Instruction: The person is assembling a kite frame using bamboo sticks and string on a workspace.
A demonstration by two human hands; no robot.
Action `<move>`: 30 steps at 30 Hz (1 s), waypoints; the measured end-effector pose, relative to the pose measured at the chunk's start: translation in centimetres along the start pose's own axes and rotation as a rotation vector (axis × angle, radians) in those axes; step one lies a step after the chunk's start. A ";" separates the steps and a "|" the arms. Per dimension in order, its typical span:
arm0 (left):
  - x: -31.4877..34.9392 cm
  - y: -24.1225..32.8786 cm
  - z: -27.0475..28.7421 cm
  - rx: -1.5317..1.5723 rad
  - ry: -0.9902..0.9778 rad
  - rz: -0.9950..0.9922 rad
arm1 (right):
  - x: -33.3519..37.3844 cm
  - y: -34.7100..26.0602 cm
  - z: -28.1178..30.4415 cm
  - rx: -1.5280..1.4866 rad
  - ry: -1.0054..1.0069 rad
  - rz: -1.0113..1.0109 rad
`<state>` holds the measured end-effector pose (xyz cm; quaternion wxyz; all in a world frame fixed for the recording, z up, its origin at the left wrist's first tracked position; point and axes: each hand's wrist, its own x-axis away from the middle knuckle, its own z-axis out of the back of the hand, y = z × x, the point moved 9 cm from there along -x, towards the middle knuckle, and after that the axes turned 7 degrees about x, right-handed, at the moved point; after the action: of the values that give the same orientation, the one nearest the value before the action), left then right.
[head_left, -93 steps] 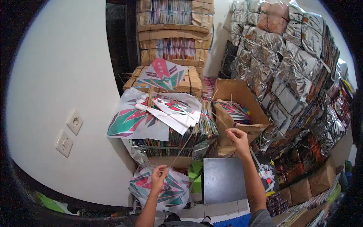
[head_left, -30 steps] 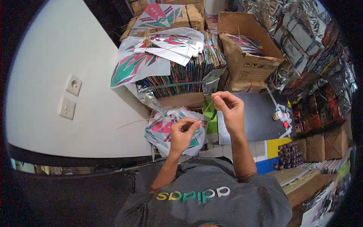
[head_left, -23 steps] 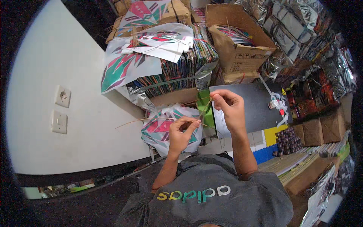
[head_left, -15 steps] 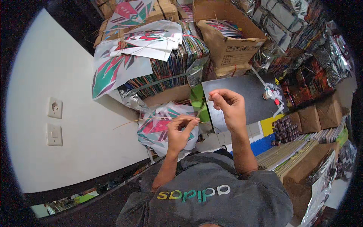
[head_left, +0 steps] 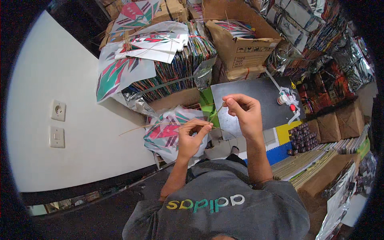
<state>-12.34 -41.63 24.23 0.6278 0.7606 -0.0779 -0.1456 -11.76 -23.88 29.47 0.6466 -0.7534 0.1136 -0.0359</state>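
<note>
My left hand [head_left: 192,138] pinches a thin bamboo strip [head_left: 154,125] between thumb and fingers. One long end of it reaches left across the printed plastic sheets. To the right, a thin curved length hangs below my hands; whether it is the same strip I cannot tell. My right hand [head_left: 247,114] is raised a little higher, its thumb and forefinger closed on the upper end of a short, thin strand [head_left: 217,111]. That strand slants down to the left fingertips. Beneath my left hand lie the white printed sheets [head_left: 160,138] with red, green and grey shapes.
A black low table [head_left: 256,96] holds a tape roll [head_left: 282,99] and tangled white strips. Behind stand a tall stack of folded printed sheets [head_left: 172,78] and an open cardboard box [head_left: 244,56]. A white wall [head_left: 80,80] bounds the left. Bundled goods and brown packages [head_left: 348,120] crowd the right.
My hands keep nearly the same pose and grip. The view has shifted slightly, and a foot now shows beyond my lap.
</note>
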 end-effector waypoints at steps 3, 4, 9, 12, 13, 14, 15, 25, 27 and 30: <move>-0.1 -0.2 -1.5 -0.012 0.044 0.001 | -0.2 -0.4 1.6 0.021 -0.025 0.004; -0.2 -0.2 -2.3 -0.016 0.051 -0.003 | -0.3 -0.6 2.3 0.037 -0.017 0.029; -0.7 0.2 -7.0 -0.061 0.046 -0.031 | -0.8 -1.7 6.5 0.038 0.025 0.091; -0.9 -0.4 -9.2 -0.078 0.070 -0.016 | -1.1 -2.2 9.3 0.012 0.045 0.068; -1.0 -0.5 -10.0 -0.082 0.072 -0.016 | -1.1 -2.3 10.0 0.030 0.018 0.067; -1.1 -0.6 -10.8 -0.080 0.085 -0.015 | -1.2 -2.4 10.7 0.048 -0.010 0.065; -1.1 -0.7 -11.5 -0.078 0.097 -0.015 | -1.3 -2.4 11.4 0.044 -0.012 0.066; -1.4 -2.2 -16.8 -0.081 0.174 0.019 | -2.5 -1.6 16.1 0.038 -0.146 0.027; -1.4 -2.2 -17.5 -0.104 0.180 -0.015 | -2.7 -1.8 16.6 0.004 -0.145 0.047; -1.4 -2.3 -18.1 -0.090 0.217 -0.026 | -2.9 -1.7 17.0 -0.026 -0.171 0.056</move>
<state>-8.08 -23.88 25.18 0.6642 0.7438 0.0071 -0.0740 -10.96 -6.57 28.69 0.6447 -0.7588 0.0794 0.0483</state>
